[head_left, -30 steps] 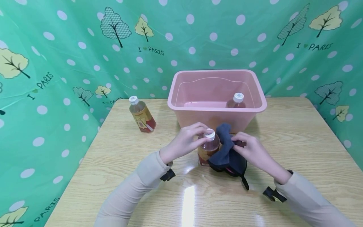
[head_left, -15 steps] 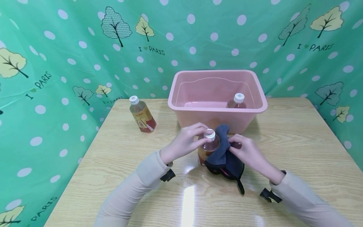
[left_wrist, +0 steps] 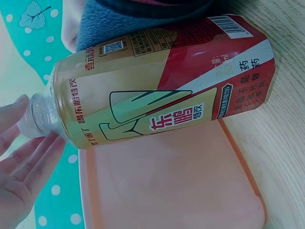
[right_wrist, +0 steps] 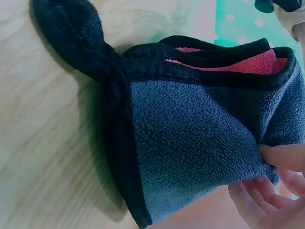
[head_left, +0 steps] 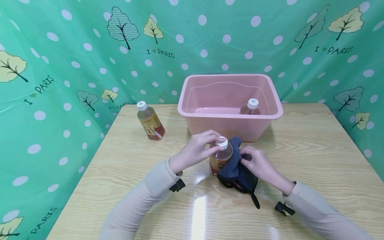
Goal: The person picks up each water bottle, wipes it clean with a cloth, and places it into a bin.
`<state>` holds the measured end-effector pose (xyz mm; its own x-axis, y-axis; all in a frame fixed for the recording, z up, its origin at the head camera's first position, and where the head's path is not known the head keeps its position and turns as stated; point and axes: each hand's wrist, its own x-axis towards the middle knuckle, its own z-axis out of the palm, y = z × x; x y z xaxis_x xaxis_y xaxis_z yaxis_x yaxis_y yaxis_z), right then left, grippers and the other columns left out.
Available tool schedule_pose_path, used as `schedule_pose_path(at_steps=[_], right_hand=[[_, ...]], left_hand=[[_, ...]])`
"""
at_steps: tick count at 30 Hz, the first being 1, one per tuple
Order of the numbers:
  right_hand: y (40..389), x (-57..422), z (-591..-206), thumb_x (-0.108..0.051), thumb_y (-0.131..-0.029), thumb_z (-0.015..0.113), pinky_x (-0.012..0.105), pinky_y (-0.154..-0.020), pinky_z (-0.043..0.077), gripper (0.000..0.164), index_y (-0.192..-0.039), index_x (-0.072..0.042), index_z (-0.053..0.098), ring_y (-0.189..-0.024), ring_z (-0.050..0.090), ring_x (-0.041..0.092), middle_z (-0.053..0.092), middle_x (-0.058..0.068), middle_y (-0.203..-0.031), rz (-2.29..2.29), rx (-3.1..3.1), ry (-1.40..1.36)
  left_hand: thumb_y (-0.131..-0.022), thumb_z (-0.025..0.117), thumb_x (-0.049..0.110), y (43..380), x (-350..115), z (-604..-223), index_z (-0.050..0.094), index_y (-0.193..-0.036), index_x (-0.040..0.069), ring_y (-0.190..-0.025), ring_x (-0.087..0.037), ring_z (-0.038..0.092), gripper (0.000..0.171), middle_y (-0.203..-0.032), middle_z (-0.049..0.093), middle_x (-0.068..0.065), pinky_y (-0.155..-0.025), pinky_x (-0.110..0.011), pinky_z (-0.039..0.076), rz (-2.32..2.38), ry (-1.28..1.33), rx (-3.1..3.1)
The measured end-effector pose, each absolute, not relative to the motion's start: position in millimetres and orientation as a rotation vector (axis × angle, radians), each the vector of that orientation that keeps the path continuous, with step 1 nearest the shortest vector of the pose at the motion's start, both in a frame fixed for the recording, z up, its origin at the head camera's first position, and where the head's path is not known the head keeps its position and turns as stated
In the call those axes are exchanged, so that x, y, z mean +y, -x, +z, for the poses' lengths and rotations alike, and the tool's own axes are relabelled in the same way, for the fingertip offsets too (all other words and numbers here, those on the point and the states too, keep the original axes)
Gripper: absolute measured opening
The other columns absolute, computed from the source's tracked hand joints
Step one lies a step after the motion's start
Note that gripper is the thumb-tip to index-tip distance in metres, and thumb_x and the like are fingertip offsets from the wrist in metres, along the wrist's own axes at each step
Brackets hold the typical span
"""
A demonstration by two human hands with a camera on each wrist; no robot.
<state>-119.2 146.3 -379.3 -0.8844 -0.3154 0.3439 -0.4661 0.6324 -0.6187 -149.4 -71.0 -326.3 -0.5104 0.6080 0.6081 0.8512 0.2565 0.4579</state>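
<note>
A bottle [head_left: 220, 161] with a white cap and a gold-and-red label stands upright in front of the pink bin. My left hand [head_left: 199, 146] holds it by the cap and neck; the left wrist view shows thumb and fingers around the neck [left_wrist: 40, 114]. Against the bottle's right side lies a folded blue-grey towel [head_left: 237, 166] with black edging, a hanging loop and pink lining. In the right wrist view, the thumb and fingers of my right hand [right_wrist: 274, 183] pinch the towel's fold. Part of the bottle's label is hidden behind the cloth.
Behind the hands is the pink plastic bin [head_left: 229, 115], with a second white-capped bottle [head_left: 252, 107] inside at the right. Another bottle [head_left: 151, 122] stands on the wooden table [head_left: 120, 160] at the back left. A green patterned curtain [head_left: 192, 46] hangs behind.
My right hand has shifted slightly left and toward me, and the towel's top has come down lower along the bottle. My left hand and the bottle have stayed in place.
</note>
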Motion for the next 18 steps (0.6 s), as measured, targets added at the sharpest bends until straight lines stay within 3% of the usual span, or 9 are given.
schedule_pose_path(at_steps=[18], right_hand=[[123, 147, -406, 0.013, -0.069, 0.063, 0.038, -0.069, 0.049, 0.015, -0.081, 0.004, 0.063, -0.08, 0.058, 0.025, 0.061, 0.012, -0.083, 1.054, -2.798, -0.656]], left_hand=[[-0.076, 0.069, 0.01, 149, -71, -326, 0.066, -0.092, 0.001, -0.073, -0.007, 0.054, 0.019, -0.086, 0.062, -0.004, -0.06, -0.022, 0.049, -1.111, 1.339, -2.223]])
